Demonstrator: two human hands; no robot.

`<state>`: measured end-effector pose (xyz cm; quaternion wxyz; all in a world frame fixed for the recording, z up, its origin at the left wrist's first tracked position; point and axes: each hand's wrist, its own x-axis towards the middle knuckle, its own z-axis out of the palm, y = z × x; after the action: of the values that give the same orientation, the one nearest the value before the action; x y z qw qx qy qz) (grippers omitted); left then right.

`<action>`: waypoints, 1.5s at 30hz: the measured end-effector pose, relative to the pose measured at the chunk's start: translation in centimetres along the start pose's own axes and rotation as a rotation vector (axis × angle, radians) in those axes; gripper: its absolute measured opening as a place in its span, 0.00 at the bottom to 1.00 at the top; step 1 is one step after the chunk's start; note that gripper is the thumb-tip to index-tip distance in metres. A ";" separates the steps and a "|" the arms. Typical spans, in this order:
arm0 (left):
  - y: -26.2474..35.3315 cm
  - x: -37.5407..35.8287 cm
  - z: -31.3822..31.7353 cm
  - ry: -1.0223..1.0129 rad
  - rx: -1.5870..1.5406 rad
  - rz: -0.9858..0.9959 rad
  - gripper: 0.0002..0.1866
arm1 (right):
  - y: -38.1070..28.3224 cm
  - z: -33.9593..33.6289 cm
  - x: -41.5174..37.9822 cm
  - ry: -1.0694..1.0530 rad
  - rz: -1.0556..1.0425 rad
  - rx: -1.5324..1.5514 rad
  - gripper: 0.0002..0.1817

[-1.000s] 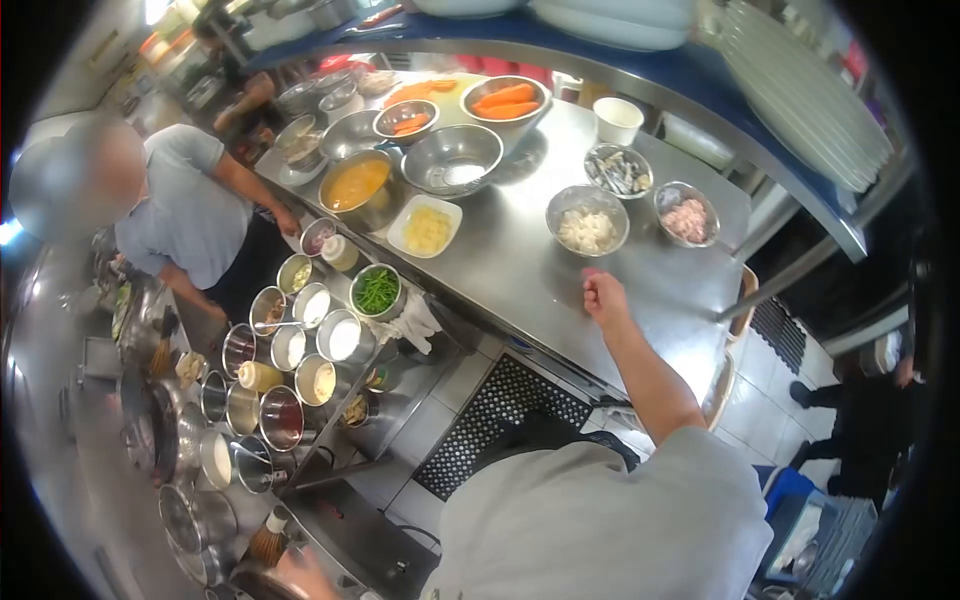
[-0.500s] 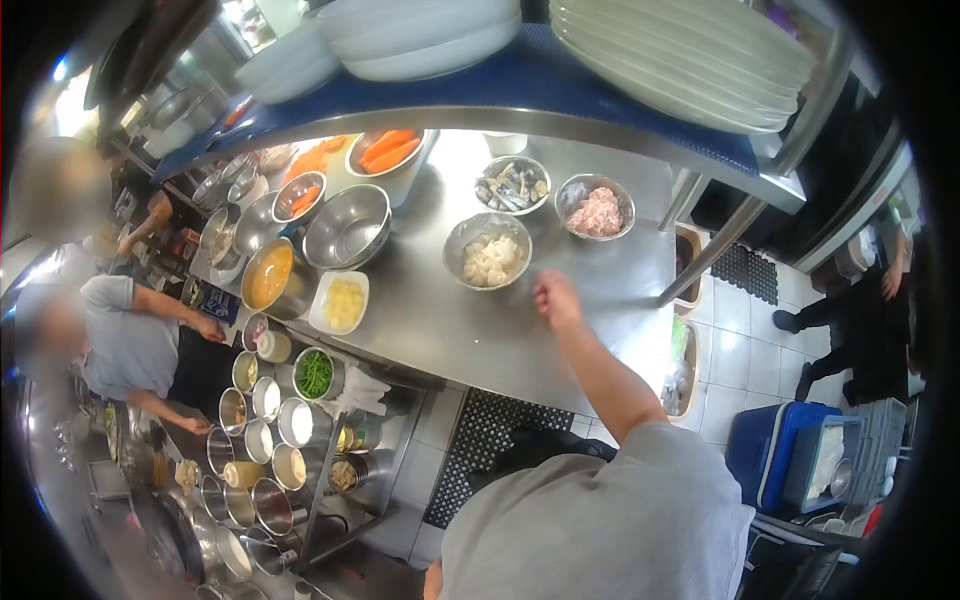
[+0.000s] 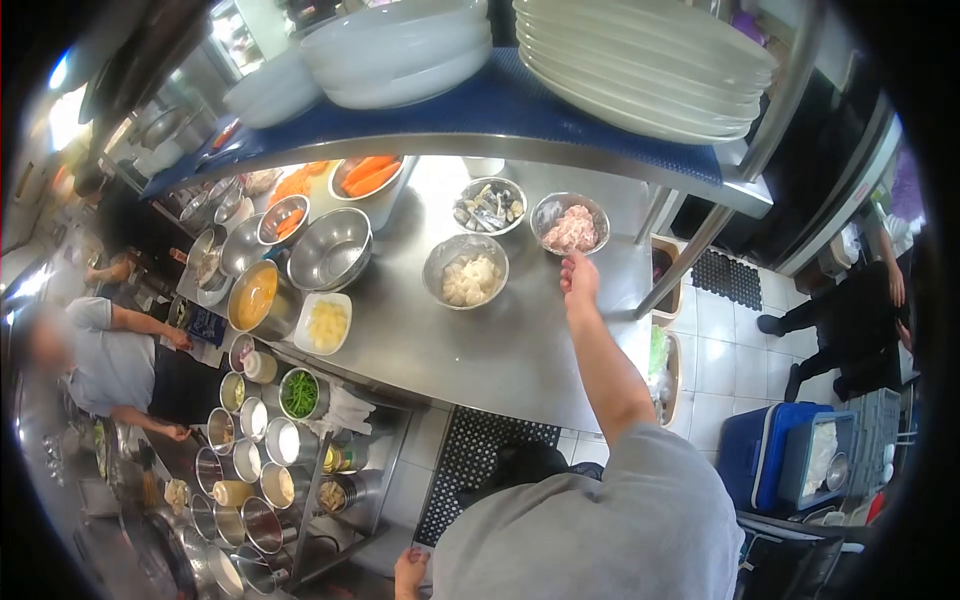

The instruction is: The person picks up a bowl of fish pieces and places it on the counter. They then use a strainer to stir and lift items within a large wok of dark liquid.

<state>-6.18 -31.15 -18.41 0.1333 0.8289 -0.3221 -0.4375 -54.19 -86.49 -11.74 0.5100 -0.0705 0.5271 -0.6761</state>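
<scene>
Currently, I read the right grip at the near rim of the round metal bowl holding pink meat. The bowl lies directly ahead of the fingertips, roughly in line with the extended forearm, and rests upright on the tabletop. Its outline is circular; no long axis applies. Reference side: right, the nearer of the two.

Grip state, right: fingers curled, tips at the rim. I cannot confirm from this view whether thumb and fingers clamp the metal or merely touch it. Grip state, left: the left grip hangs low beside the grey shirt, well apart from the meat bowl; fingers appear bent, but I cannot verify closure or contents.

Adjacent containers, working leftward from the meat bowl:
- Just beside it, a second metal bowl contains grey and dark pieces.
- Nearer to the body, a third metal bowl contains pale, whitish lumps.
- Farther left, a white dish contains yellow pieces.
- Beyond that dish, a metal pot contains orange liquid.
</scene>
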 end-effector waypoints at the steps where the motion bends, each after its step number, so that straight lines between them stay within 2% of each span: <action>1: 0.0 -0.1 0.3 0.004 0.014 -0.004 0.22 | 0.2 0.1 -0.2 -0.020 0.026 -0.063 0.11; 3: -0.1 0.1 0.7 -0.012 0.057 0.002 0.20 | 1.1 1.1 -0.7 -0.125 0.099 -0.229 0.13; 6: -1.9 0.7 2.0 -0.070 0.128 0.018 0.18 | 2.8 4.8 -2.4 -0.358 0.071 -0.278 0.14; 9: -3.9 1.3 2.7 -0.080 0.118 0.007 0.19 | 7.7 9.2 4.6 -0.275 -0.151 -0.404 0.15; 12: -7.0 2.1 3.6 -0.043 0.030 -0.020 0.20 | 7.5 12.2 6.9 -0.135 -0.218 -0.634 0.14; 14: -8.9 2.1 4.5 -0.008 -0.073 -0.047 0.21 | 7.2 13.0 8.5 -0.073 -0.346 -0.894 0.14; 15: -8.3 0.8 5.6 0.042 0.023 -0.130 0.24 | 6.7 13.0 9.3 -0.171 -0.488 -1.096 0.14; 17: -9.6 -0.8 7.2 0.044 0.004 -0.175 0.26 | 5.6 12.5 11.2 -0.297 -0.862 -1.464 0.14; 18: -9.9 -1.6 8.5 0.037 0.007 -0.189 0.27 | 5.8 13.3 12.2 -0.393 -0.577 -1.098 0.14; 19: -9.6 -2.3 9.8 0.038 -0.008 -0.207 0.25 | 6.0 14.0 13.3 -0.417 -0.277 -0.537 0.13; 20: -8.2 -3.4 10.5 0.030 -0.019 -0.223 0.24 | 6.1 14.8 14.4 -0.331 -0.071 -0.122 0.13; 22: -8.8 -4.6 13.0 0.017 -0.006 -0.160 0.26 | 3.7 15.1 12.3 -0.270 -0.054 -0.213 0.16; 23: -8.6 -5.0 14.2 0.017 -0.022 -0.177 0.26 | 3.2 14.9 12.0 -0.257 -0.150 -0.247 0.14; 25: -8.0 -5.9 15.6 0.010 -0.040 -0.213 0.26 | 1.8 14.1 11.4 -0.422 -0.288 -0.355 0.15; 26: -7.7 -6.2 16.1 0.008 -0.051 -0.215 0.26 | 1.0 14.4 11.1 -0.415 -0.281 -0.440 0.16; 29: -5.5 -7.2 16.0 0.017 -0.045 -0.209 0.25 | 0.2 12.9 7.2 -0.618 -0.409 -0.477 0.15; 30: -4.1 -7.9 15.1 0.034 -0.021 -0.210 0.24 | 0.1 13.2 3.6 -0.690 -0.353 -0.433 0.15; 33: -4.6 -7.1 13.4 0.105 -0.072 -0.114 0.22 | 2.0 13.2 -9.0 -0.902 -0.130 -0.351 0.16; 36: -3.6 -8.0 10.6 0.167 -0.075 -0.122 0.20 | 9.5 11.9 -13.8 -1.220 0.113 -0.426 0.18; 37: -2.9 -9.0 9.1 0.248 -0.040 -0.126 0.19 | 11.1 11.9 -18.6 -1.294 0.243 -0.454 0.17; 38: -3.4 -9.7 8.5 0.353 -0.138 -0.095 0.19 | 12.7 11.9 -24.2 -1.360 0.379 -0.497 0.16; 40: -4.8 -11.2 7.1 0.455 -0.214 -0.057 0.18 | 17.5 10.7 -32.3 -1.476 0.500 -0.625 0.16; 41: -5.2 -12.5 6.6 0.546 -0.409 -0.058 0.18 | 19.9 9.8 -36.4 -1.527 0.573 -0.669 0.17; 42: -4.8 -14.4 4.9 0.525 -0.476 -0.078 0.21 | 22.4 8.9 -40.1 -1.564 0.641 -0.702 0.18; 45: -5.4 -18.0 3.8 0.678 -0.742 -0.067 0.20 | 29.4 6.8 -49.1 -1.790 0.749 -0.903 0.18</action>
<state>-14.39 -15.09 -11.85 0.5021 0.8310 -0.0567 -0.2325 -8.70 -51.13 -10.14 0.8131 -0.5567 0.1509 0.0790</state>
